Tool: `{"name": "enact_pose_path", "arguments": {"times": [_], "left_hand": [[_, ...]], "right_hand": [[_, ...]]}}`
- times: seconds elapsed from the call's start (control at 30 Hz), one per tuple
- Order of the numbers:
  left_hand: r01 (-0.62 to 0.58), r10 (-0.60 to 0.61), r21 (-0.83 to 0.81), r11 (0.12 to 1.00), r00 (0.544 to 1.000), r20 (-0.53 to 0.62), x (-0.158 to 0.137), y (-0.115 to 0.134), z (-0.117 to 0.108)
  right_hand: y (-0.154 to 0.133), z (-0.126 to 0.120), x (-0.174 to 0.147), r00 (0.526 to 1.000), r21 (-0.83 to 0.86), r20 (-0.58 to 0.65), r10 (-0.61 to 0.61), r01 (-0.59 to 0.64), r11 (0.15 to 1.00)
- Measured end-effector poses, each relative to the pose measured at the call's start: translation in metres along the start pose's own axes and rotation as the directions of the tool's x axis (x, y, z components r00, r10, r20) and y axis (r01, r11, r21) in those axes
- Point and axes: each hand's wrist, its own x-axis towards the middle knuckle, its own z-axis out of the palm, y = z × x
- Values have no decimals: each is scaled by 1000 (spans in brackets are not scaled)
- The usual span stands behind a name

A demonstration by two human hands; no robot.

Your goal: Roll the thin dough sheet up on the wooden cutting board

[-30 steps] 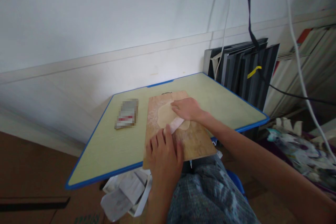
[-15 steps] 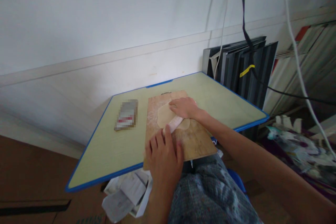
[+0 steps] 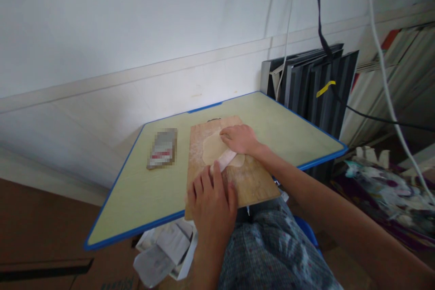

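Note:
A flat sheet of pale dough (image 3: 211, 148) lies on a floured wooden cutting board (image 3: 253, 181). Across the dough, slantwise, rests a short flour-dusted rolling pin (image 3: 227, 158). My right hand (image 3: 240, 138) is curled over the pin's far end, with the fingers bent. At the near end, my left hand (image 3: 212, 197) presses down on the pin with its fingers, and its palm is over the board's lower left part. Both ends of the pin are mostly hidden under my hands.
The board sits on a pale green, blue-edged table (image 3: 136, 199) and overhangs its near edge. To the left lies a blurred grey packet (image 3: 162, 148). Dark panels (image 3: 314, 81) lean on the wall behind. A white box (image 3: 183, 265) with packets stands below, and cables (image 3: 379, 54) hang at right.
Both hands stay on the rolling pin, with barely any movement. The whole view has shifted very slightly.

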Motion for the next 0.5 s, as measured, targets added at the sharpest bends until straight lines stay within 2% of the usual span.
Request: {"name": "enact_pose_path", "arguments": {"times": [0.5], "left_hand": [[1,-2,-8,1000,1000,-19,-2,0,0]], "right_hand": [[0,-1,-5,1000,3,-24,-5,5,1000]]}}
